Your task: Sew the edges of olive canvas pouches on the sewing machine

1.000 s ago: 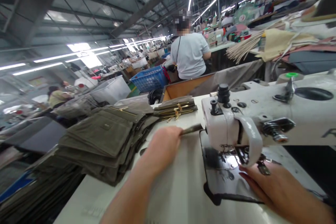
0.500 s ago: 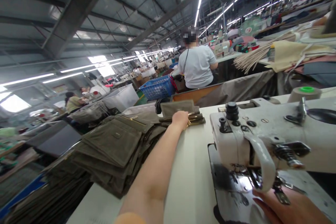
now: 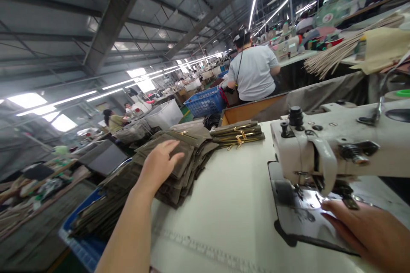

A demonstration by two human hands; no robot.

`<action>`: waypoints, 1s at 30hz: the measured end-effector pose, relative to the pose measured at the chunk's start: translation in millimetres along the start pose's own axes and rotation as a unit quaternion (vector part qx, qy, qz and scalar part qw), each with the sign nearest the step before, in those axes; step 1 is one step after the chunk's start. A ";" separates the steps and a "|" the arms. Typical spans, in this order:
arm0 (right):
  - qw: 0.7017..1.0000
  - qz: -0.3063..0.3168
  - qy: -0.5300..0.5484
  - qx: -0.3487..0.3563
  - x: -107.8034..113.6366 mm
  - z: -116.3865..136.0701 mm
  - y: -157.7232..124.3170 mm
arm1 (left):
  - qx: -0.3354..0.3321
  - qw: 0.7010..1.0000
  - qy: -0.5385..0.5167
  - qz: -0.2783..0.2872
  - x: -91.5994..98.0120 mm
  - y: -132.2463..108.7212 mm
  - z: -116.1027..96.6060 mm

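Note:
My left hand [image 3: 162, 163] lies over a stack of dark olive fabric pieces [image 3: 184, 170] left of the machine. Its fingers are stretched out and the thumb stands apart, so it is open and grips nothing. At the back of the table, beyond that stack, sits a small pile of olive pieces with gold zippers [image 3: 238, 133]. On the right, my right hand [image 3: 361, 224] is beside the needle area of a white sewing machine [image 3: 349, 140]. Its fingers are drawn together near the presser foot [image 3: 349, 199]; what they hold, if anything, I cannot make out.
A blue crate [image 3: 75, 239] filled with more olive pieces stands at the table's left edge. Printed ruler marks run along the white tabletop [image 3: 221, 204]. Ahead, a person in a light shirt [image 3: 254, 72] sits with their back to me, near a blue basket [image 3: 205, 102].
My left hand has let go of the zippered pile and moved left and nearer, over the fabric stack. My right hand stays by the needle area. The view has shifted slightly.

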State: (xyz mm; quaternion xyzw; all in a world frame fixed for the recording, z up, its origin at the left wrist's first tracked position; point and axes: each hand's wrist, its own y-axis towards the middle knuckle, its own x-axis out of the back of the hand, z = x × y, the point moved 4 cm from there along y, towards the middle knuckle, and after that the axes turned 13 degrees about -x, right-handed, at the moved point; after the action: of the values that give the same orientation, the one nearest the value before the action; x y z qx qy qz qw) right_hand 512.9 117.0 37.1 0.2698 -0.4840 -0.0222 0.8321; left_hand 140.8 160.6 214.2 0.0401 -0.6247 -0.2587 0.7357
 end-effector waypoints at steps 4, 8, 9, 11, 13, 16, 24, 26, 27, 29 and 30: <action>1.000 0.001 -0.028 -0.005 -2.9 -7.0 -3.6 | 0.020 0.988 -0.024 0.148 -35.6 -39.0 21.3; 1.000 -0.002 -0.016 -0.018 -0.6 -2.6 -4.2 | 0.023 0.990 -0.040 0.137 -36.6 -45.7 23.7; 1.000 -0.002 -0.011 -0.018 0.3 -1.1 -4.2 | 0.019 0.990 -0.046 0.135 -34.0 -45.2 22.7; 1.000 0.000 -0.006 -0.017 1.7 1.1 -4.1 | 0.008 0.989 -0.061 0.134 -28.1 -43.7 20.2; 1.000 0.002 -0.006 -0.016 2.5 2.3 -3.8 | 0.003 0.989 -0.073 0.132 -23.5 -42.5 17.7; 1.000 0.008 -0.020 -0.008 2.5 3.6 -2.7 | 0.011 0.990 -0.075 0.120 -21.7 -41.5 14.0; 0.983 0.004 -0.088 0.160 38.5 34.0 -1.1 | 0.114 0.993 0.021 -0.036 3.1 -15.6 30.9; 0.983 0.043 -0.042 0.174 53.4 55.6 -2.1 | 0.130 0.985 0.051 -0.100 27.4 -1.1 33.8; 0.989 0.059 -0.005 0.138 59.3 65.9 -1.2 | 0.126 0.982 0.061 -0.127 41.1 5.6 31.0; 0.985 0.114 0.112 0.059 62.0 86.5 -0.5 | 0.088 0.977 0.075 -0.179 69.5 13.8 13.9; 0.973 0.148 0.177 0.007 58.2 94.6 -0.3 | 0.029 0.971 0.084 -0.222 83.6 13.5 -2.8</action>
State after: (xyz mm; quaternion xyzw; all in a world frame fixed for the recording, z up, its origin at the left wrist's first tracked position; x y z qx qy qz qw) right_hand 466.5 58.9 119.6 0.2009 -0.3641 0.1522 0.8966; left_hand 155.0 135.6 293.9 0.2208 -0.5434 -0.3926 0.7084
